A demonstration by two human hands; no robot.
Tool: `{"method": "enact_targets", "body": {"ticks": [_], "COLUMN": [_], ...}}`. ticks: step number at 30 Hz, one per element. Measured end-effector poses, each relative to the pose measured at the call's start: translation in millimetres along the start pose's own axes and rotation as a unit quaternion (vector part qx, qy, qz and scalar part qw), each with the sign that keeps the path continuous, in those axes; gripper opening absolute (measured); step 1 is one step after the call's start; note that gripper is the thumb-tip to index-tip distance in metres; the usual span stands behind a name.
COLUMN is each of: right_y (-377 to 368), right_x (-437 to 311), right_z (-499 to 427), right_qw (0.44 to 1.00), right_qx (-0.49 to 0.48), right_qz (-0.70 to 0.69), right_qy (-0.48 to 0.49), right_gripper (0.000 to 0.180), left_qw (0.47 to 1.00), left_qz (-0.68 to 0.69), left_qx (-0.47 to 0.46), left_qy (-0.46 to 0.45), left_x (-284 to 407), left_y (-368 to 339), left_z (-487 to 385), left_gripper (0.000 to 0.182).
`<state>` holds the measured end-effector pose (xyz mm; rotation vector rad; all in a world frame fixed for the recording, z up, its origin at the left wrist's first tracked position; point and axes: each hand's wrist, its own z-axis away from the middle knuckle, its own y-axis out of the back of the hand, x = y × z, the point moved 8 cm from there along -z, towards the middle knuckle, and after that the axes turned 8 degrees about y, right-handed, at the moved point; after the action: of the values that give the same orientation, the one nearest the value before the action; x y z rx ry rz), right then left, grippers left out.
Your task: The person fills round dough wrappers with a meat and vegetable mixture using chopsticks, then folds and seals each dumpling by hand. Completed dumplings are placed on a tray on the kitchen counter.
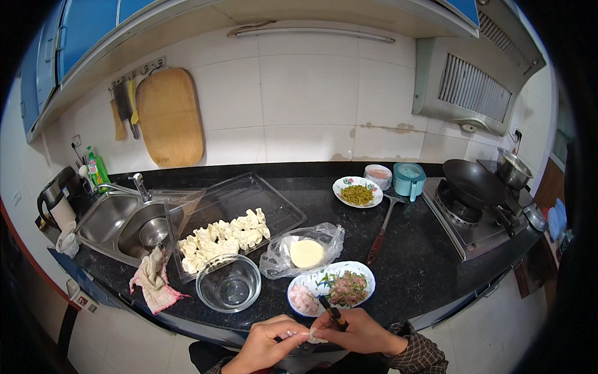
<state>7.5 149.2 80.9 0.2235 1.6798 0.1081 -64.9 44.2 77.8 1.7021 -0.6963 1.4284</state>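
Observation:
Between my left hand [271, 343] and my right hand [357, 329] is a dumpling [318, 340], its wrapper pinched by the fingertips of both. Dark chopsticks [331, 309] are also held in my right hand, pointing up over the plate's edge. Just beyond lies an oval plate [312, 279] bearing pale pink minced filling [303, 299] and a meat mix with chopped greens [348, 288]. Behind it, round dumpling wrappers [307, 253] sit in an open clear plastic bag [275, 262]. Folded dumplings [224, 233] stand in rows in a clear plastic tray [252, 191] at the left.
A glass bowl [229, 285] and a cloth [156, 280] lie left of the plate, near the sink [110, 212]. Further back are a plate of chopped green vegetable [357, 194], a turner [384, 219] and a teal container [409, 180]. A wok [474, 182] rests on the stove at right.

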Motion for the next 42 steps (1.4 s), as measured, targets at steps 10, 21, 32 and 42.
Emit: {"method": "enact_targets", "body": {"ticks": [10,21,32,42], "right_y": [4.4,52.7,89.8,108.6], "right_x": [-2.6,-26.9,-42.7,-18.1], "right_z": [-1.1,27.8,77.2,86.1], "right_qw": [1.0,0.988,0.96,0.961], "right_qx": [-0.005,0.148,0.272,0.267], "right_qz": [-0.02,-0.046,-0.062,-0.069], "right_qy": [0.018,0.01,0.021,0.019], "right_gripper": [0.029,0.03,0.012,0.011], "left_qw": [0.987,0.973,0.984,0.94], "left_qz": [0.051,0.168,-0.022,-0.162], "left_qx": [-0.098,-0.071,0.14,0.211], "left_qy": [0.12,0.143,0.108,0.216], "left_x": [-14.2,7.8,30.6,-67.1], "left_y": [-10.5,29.3,143.4,145.5], "left_z": [-7.5,-11.1,-154.2,-254.6], "left_gripper": [0.036,0.024,0.014,0.021]}}
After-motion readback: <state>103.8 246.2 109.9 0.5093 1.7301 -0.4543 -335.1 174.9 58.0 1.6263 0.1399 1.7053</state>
